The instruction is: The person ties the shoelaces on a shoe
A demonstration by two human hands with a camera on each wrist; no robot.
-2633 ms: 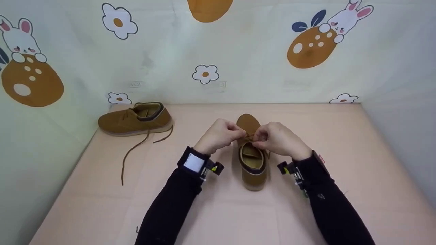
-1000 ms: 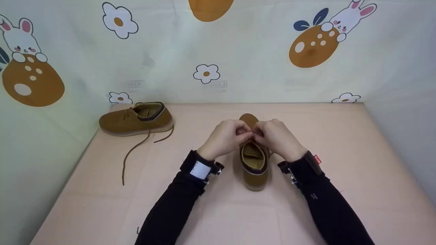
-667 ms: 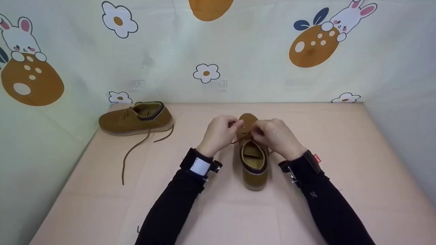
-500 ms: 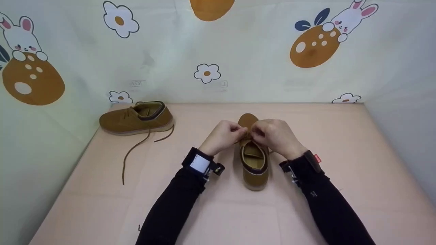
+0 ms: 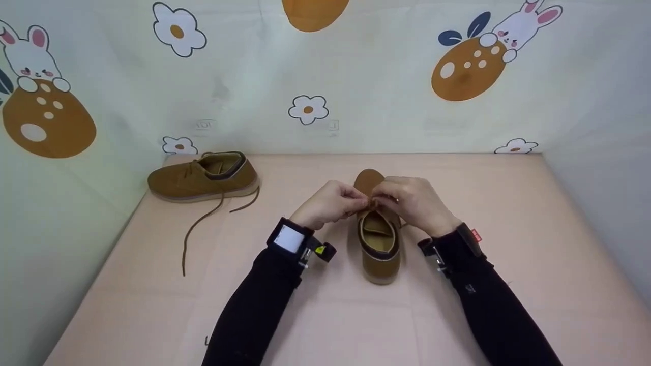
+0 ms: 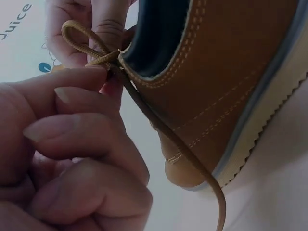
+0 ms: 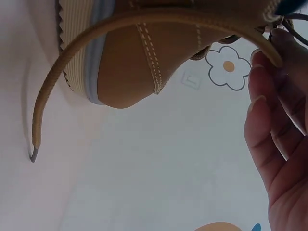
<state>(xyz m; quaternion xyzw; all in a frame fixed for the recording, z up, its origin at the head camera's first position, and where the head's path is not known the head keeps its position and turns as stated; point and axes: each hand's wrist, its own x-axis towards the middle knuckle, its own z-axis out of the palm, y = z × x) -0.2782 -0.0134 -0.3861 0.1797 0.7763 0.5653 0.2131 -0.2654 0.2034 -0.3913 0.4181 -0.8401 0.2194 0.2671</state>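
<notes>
A brown lace-up shoe [image 5: 380, 272] stands on the table with its toe away from me, between both hands. My left hand [image 5: 333, 205] pinches its brown shoelace [image 6: 178, 139] at the crossing over the tongue, thumb and forefinger together. A small loop [image 6: 77, 36] of the lace stands up beyond the fingertips in the left wrist view. From the other side, my right hand [image 5: 417, 203] holds the lace between its fingertips. One lace end [image 7: 36, 139] arcs over the shoe's side and hangs down in the right wrist view. Fingers partly hide the knot area.
A second brown shoe [image 5: 203, 178] lies at the back left, toe pointing left. Its untied laces [image 5: 190, 234] trail over the table toward me. A patterned cloth wall [image 5: 254, 76] closes off the back and sides of the pinkish table [image 5: 152, 315].
The left fingers came off the lace and rose toward the toe, then returned to pinch near the knot. My right hand stayed over the lace. Both shoes kept their places.
</notes>
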